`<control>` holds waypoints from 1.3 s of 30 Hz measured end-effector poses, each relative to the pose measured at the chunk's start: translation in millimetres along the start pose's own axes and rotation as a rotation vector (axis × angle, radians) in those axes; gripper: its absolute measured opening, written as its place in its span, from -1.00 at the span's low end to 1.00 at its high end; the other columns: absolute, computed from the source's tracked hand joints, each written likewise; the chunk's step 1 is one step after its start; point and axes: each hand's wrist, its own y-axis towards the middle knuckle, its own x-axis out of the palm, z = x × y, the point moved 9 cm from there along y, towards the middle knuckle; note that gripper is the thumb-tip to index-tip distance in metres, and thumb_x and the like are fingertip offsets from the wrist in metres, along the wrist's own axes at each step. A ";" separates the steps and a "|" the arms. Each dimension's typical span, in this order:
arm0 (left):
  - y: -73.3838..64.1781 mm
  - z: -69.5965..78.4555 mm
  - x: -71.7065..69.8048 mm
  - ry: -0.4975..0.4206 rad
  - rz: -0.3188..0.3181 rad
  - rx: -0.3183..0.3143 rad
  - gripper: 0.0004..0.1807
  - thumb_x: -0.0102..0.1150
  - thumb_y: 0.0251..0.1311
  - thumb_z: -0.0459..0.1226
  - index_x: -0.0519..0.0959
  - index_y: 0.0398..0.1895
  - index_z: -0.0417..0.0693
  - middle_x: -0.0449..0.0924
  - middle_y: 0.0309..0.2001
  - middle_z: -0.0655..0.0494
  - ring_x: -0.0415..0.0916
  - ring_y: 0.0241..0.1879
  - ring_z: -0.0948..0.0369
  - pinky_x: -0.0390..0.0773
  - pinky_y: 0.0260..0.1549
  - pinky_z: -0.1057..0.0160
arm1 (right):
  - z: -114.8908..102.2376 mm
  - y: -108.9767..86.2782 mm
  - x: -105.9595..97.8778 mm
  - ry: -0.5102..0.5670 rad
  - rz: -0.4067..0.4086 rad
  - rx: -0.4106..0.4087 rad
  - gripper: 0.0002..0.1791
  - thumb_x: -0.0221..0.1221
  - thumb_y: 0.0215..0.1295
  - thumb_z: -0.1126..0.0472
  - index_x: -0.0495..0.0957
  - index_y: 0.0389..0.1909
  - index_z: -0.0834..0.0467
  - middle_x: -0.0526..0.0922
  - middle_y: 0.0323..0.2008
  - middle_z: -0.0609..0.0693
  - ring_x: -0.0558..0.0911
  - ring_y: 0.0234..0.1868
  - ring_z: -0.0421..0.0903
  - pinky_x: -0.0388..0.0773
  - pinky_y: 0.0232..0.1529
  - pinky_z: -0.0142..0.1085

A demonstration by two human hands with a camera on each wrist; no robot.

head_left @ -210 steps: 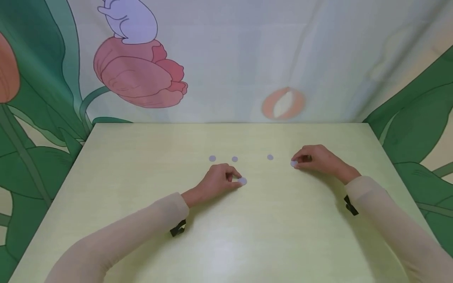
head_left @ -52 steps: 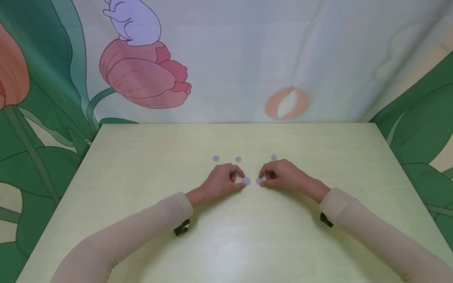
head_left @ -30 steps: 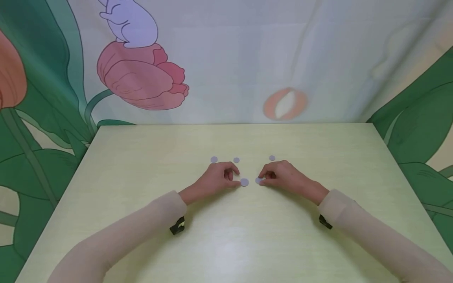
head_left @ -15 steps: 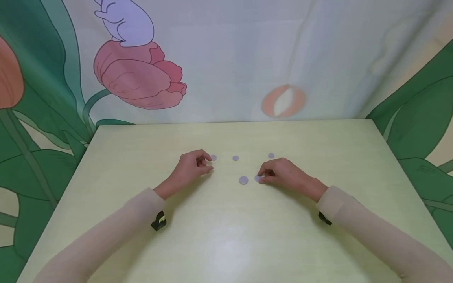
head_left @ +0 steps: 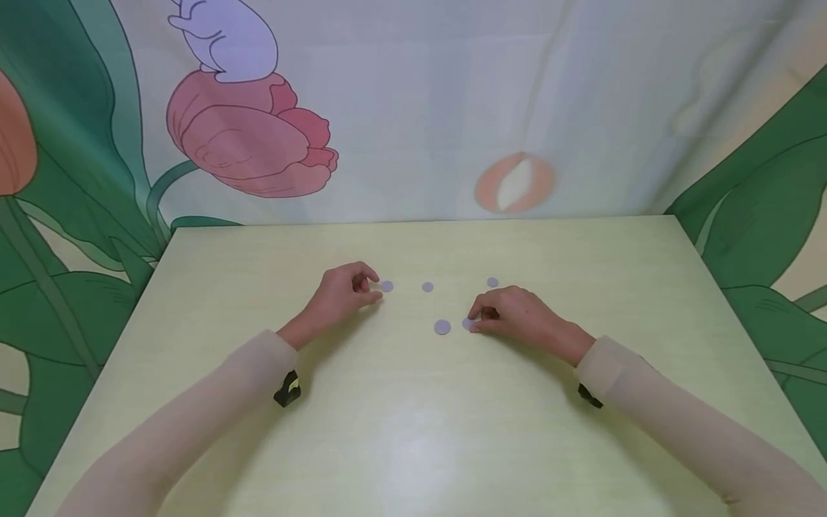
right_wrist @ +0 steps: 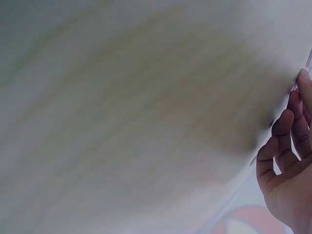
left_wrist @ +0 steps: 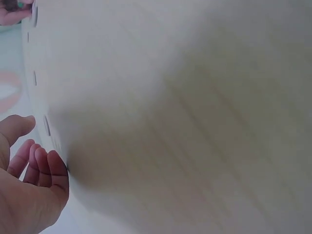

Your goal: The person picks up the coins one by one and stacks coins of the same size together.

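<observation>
Pinching a flat, round, pale-lilac disc [head_left: 466, 324] by its right-hand rim in the right-hand grip [head_left: 520, 312], setting thumb and index fingertip narrow upon it. Holding this disc level at the surface of a pale yellow-green, wood-grained desk [head_left: 400, 445], around the middle; not telling clearly whether touching the wood. Being round, pointing equally in every direction and offering no one long axis; facing broad side up in the head view.

Lying just left of it, slightly apart, a larger-looking pale-lilac disc [head_left: 442, 327], likewise facing up and making a short side-to-side pair with it.

Opening the left-hand grip [head_left: 334, 294] wide, bending the fingers softly and parting the thumb from them, just beside the left rim of a far left pale-lilac disc [head_left: 387, 286]. Lining up to the right of that one, roughly parallel to the back edge, a far middle pale-lilac disc [head_left: 428, 286] and, across a wider gap, a far right pale-lilac disc [head_left: 492, 282]. Turning into thin, nearly upright slivers in the left wrist view, seen almost edge-on.

Hanging behind, a whitish printed cloth [head_left: 420, 108] bearing a pink tulip [head_left: 245, 143].
</observation>
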 end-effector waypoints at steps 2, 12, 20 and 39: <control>2.1 0.3 -0.2 0.002 -0.004 -0.001 -0.73 0.41 0.22 -0.33 0.63 -0.06 -0.23 0.52 -0.35 0.02 0.40 -0.34 0.13 0.40 -0.38 0.30 | -0.3 0.3 -0.6 0.000 -0.001 0.005 -0.87 0.40 0.28 0.06 0.74 -0.22 0.00 0.51 -0.54 -0.27 0.46 -0.46 -0.26 0.46 -0.34 -0.33; 14.1 -6.6 5.4 0.016 -0.039 -0.018 -0.71 0.41 0.24 -0.27 0.64 -0.05 -0.22 0.56 -0.34 0.02 0.40 -0.35 0.14 0.42 -0.37 0.29 | 0.8 -0.1 -0.7 0.007 0.001 -0.005 -0.86 0.40 0.28 0.06 0.75 -0.20 -0.01 0.52 -0.53 -0.28 0.47 -0.46 -0.27 0.48 -0.35 -0.34; 18.3 -5.9 11.3 0.026 -0.062 -0.035 -0.72 0.44 0.22 -0.24 0.64 -0.09 -0.19 0.54 -0.37 0.03 0.38 -0.38 0.15 0.39 -0.36 0.27 | -1.3 -1.2 -5.0 0.016 0.004 0.014 -0.85 0.42 0.25 0.05 0.76 -0.22 -0.01 0.52 -0.54 -0.27 0.47 -0.47 -0.26 0.47 -0.35 -0.34; 17.7 -3.7 13.6 0.067 -0.062 -0.052 -0.75 0.42 0.24 -0.19 0.66 -0.10 -0.09 0.50 -0.42 0.04 0.37 -0.40 0.12 0.35 -0.35 0.22 | 5.0 -2.0 -2.7 0.074 -0.002 0.039 -0.89 0.44 0.23 0.07 0.75 -0.25 -0.06 0.53 -0.52 -0.25 0.48 -0.45 -0.25 0.44 -0.36 -0.34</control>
